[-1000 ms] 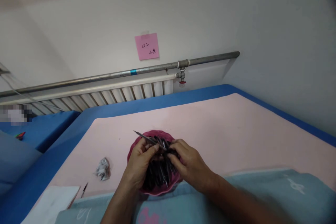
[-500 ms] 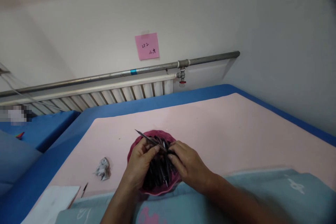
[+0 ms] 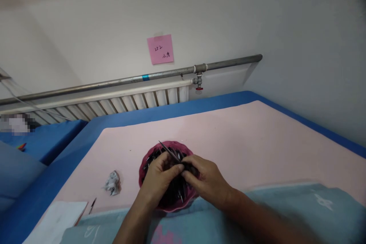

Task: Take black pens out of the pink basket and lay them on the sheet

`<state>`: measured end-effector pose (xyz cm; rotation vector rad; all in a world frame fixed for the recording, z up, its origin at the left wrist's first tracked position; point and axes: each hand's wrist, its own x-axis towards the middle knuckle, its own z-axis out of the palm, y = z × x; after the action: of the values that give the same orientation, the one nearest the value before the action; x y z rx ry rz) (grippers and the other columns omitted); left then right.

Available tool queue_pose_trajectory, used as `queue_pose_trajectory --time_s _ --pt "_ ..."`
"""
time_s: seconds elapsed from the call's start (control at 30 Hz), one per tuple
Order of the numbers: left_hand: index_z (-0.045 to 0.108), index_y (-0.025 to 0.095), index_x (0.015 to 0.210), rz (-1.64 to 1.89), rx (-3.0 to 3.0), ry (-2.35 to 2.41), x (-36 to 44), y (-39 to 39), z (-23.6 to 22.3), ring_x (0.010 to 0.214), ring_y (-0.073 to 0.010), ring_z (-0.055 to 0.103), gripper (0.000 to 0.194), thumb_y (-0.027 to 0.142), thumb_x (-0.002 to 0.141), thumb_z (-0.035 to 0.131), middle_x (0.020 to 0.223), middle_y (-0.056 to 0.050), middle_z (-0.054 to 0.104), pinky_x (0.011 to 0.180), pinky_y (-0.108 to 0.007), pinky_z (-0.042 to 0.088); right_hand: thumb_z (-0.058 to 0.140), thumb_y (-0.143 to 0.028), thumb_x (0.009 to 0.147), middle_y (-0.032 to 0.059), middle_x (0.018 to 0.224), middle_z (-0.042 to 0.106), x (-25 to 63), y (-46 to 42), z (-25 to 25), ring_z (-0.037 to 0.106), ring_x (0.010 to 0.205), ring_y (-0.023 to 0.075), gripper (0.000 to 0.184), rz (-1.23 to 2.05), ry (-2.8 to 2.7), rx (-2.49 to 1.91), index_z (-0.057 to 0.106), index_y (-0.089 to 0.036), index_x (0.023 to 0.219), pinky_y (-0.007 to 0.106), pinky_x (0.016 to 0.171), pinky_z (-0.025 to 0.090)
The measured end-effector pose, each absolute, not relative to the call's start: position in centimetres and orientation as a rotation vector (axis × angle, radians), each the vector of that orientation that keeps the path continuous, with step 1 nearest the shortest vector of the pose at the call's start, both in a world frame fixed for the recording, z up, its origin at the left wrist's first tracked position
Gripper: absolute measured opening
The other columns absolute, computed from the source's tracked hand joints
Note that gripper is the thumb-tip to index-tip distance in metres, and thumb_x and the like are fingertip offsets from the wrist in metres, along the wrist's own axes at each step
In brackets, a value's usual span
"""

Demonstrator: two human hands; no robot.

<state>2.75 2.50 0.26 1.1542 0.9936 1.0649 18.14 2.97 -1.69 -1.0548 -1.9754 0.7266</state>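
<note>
While a teal cloth [image 3: 286, 207] spreads along the near side, both hands meet above a magenta basket [image 3: 171, 209] filled with dark pens [image 3: 180, 195]. The left hand [image 3: 160, 177] has its thumb and fingers closed round a slim dark pen [image 3: 168, 150], whose pointed tip slants up and away beyond the fingers. The right hand [image 3: 207, 177] curls in at the pen's lower end, thumb and fingers bent close together; what exactly it pinches is hidden. Left of the basket lie a white sheet [image 3: 54, 219], a small dark stick [image 3: 92, 206] and a crumpled wad [image 3: 113, 183], on the table's pink top [image 3: 243, 145]. Beyond its blue border [image 3: 143, 116] stands a white radiator [image 3: 128, 103], with a metal pipe [image 3: 114, 85] above and a pink note [image 3: 161, 50] on the wall.
</note>
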Motion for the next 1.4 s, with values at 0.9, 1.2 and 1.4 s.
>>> queue_pose_trajectory --time_s 0.9,1.2,1.4 --pt "0.059 0.018 0.075 0.504 1.881 2.048 -5.4 4.1 1.5 0.077 -0.0193 0.054 0.018 0.025 0.070 0.043 0.082 -0.006 0.058 0.070 -0.031 0.039 0.048 -0.025 0.078 -0.0003 0.070 0.062 18.1 3.7 -1.4 0.057 0.063 0.0132 0.015 0.774 -1.769 -1.145 0.059 -0.019 0.087 0.025 0.059 0.045" --pt "0.063 0.018 0.067 0.224 2.024 1.848 -5.5 3.7 2.0 0.086 -0.0221 0.054 0.021 0.032 0.069 0.048 0.091 -0.008 0.058 0.076 -0.032 0.039 0.050 -0.024 0.078 -0.0010 0.070 0.062 18.1 3.7 -1.8 0.056 0.061 0.0122 0.014 0.759 -1.791 -1.137 0.059 -0.019 0.088 0.024 0.058 0.045" --pt "0.066 0.019 0.064 0.216 1.977 1.797 -5.2 3.6 2.2 0.082 -0.0201 0.056 0.019 0.028 0.067 0.048 0.089 -0.007 0.061 0.073 -0.030 0.039 0.050 -0.024 0.078 -0.0008 0.071 0.062 18.0 3.7 -1.8 0.056 0.062 0.0125 0.014 0.764 -1.793 -1.150 0.059 -0.019 0.088 0.025 0.060 0.046"
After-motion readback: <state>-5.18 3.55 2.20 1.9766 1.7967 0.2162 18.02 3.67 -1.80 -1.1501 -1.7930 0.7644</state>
